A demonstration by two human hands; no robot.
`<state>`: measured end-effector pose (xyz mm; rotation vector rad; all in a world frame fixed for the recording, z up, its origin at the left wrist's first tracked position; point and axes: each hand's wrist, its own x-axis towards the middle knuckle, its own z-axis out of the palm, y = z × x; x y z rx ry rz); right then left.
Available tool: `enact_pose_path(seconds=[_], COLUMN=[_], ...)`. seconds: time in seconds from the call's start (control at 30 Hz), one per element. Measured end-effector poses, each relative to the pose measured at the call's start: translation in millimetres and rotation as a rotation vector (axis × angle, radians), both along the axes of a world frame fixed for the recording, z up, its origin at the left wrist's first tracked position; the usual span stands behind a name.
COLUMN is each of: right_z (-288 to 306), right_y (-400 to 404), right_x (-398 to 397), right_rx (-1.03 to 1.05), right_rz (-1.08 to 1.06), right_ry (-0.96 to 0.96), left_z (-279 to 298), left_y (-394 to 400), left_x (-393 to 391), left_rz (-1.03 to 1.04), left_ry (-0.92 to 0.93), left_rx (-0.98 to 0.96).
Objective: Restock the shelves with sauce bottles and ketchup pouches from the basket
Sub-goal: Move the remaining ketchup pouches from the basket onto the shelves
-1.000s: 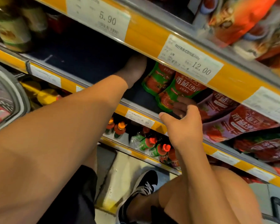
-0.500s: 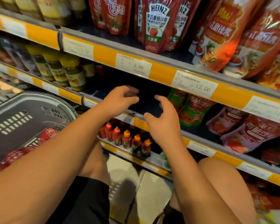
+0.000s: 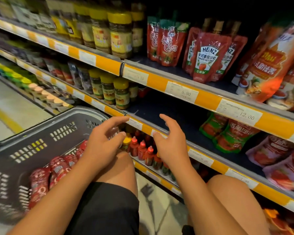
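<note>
A grey plastic basket (image 3: 32, 143) stands at lower left with several red ketchup pouches (image 3: 58, 168) lying in it. My left hand (image 3: 103, 141) hovers over the basket's right end, fingers loosely spread, holding nothing. My right hand (image 3: 171, 141) is in front of the middle shelf's yellow edge (image 3: 146, 128), also relaxed and empty. On that shelf, green-and-red ketchup pouches (image 3: 227, 134) stand to the right of a bare dark stretch (image 3: 168, 109). Small red sauce bottles (image 3: 141, 150) line the shelf below, between my hands.
Yellow-lidded jars (image 3: 114, 92) stand left of the bare shelf stretch. The upper shelf carries Heinz ketchup pouches (image 3: 209, 56) and orange sauce bags (image 3: 268, 61). Pale pink pouches (image 3: 278, 155) lie at right. My bare knees (image 3: 227, 192) are close below the shelves.
Both hands have drawn back out of the middle shelf, where they were at the green-and-red pouches. The left has moved down towards the basket. The view has tilted up and left.
</note>
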<state>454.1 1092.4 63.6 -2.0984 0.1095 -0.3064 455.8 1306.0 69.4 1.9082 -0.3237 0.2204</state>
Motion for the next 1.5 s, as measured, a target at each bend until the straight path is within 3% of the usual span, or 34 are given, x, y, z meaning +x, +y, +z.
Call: enact_pose_path(seconds=[0.3,0.4,0.63,0.8,1.13,1.5], right_z=[16.0,5.7,-31.3,-55.9,-105.3,-161.2], right_y=[134.8,188.3,255.2,277.0,283.1,289.0], right_x=[8.0,13.0,41.1,70.2,123.1,163.0], right_rx=[-0.016,-0.027,-0.145,-0.260,-0.437,-0.608], right_rz=[0.311,0.450,0.539,0.574,0.551,0.587], right_ry=[-0.027,0.064,0.337,0.519,0.694,0.799], left_z=[-34.2,-52.4,-113.9,-150.6,-175.9,-235.7], left_y=[138.5,175.7,243.3,255.1,252.8,244.5], left_x=[-26.5,-26.6,-27.3,-16.9,34.6,64.1], left_rz=[0.363,0.435,0.565,0.583,0.580,0.477], left_ry=[0.094,0.128,0.367,0.518,0.773,0.975], left_rx=[-0.091,-0.048,0.034,0.005,0.132,0.412])
